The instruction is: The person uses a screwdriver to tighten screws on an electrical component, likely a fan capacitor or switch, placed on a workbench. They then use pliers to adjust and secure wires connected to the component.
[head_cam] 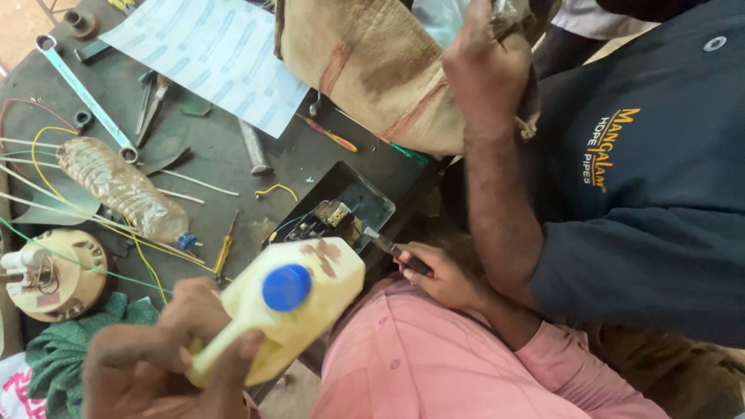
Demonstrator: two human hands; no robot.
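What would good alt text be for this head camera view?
The left hand grips a cream plastic jug with a blue cap by its handle, while the right hand holds a dark-handled tool to a small device in a black tray; another person's arm reaches across.

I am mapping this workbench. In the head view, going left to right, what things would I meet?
Round motor part → clear plastic bottle → yellowish jug with blue cap held by the left hand → right hand holding a screwdriver → another person's forearm.
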